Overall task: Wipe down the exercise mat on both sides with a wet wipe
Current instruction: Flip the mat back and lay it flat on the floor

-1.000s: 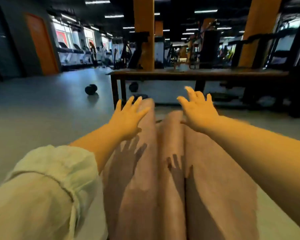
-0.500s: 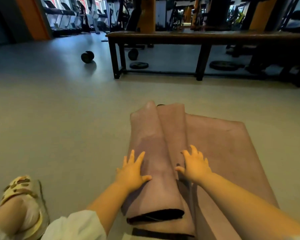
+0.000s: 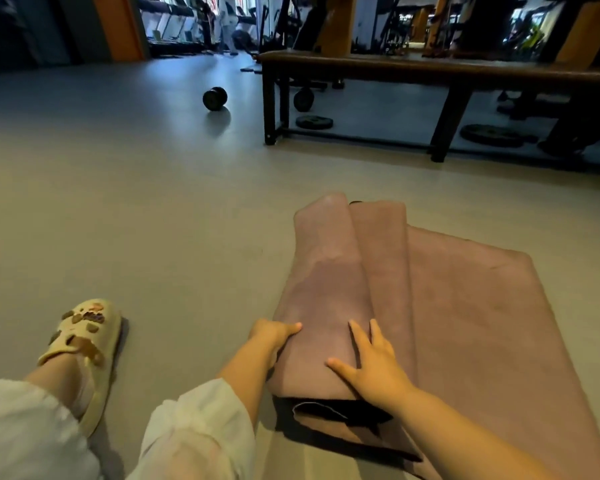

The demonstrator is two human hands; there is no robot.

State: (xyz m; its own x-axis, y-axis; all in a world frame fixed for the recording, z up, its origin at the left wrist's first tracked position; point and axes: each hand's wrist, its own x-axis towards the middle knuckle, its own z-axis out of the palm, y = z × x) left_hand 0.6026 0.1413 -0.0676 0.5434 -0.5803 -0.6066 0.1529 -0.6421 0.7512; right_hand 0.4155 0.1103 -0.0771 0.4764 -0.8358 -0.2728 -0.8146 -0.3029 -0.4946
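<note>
The exercise mat (image 3: 447,306) lies on the grey floor (image 3: 136,209) at lower right of the frame, its left part loosely rolled into folds. The left hand (image 3: 272,336) cups the roll's left edge, its grip curled around it with the thumb on top. The right hand (image 3: 373,367) rests flat on the roll, fingers spread, grasping nothing. A sandalled foot (image 3: 84,337) stands at lower left.

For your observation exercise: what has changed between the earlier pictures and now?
Both hands drew back to the roll's near end: the left hand now curls around its left side, and the right hand lies flat on top. The mat stays partly rolled on the floor, dumbbell unmoved.
</note>
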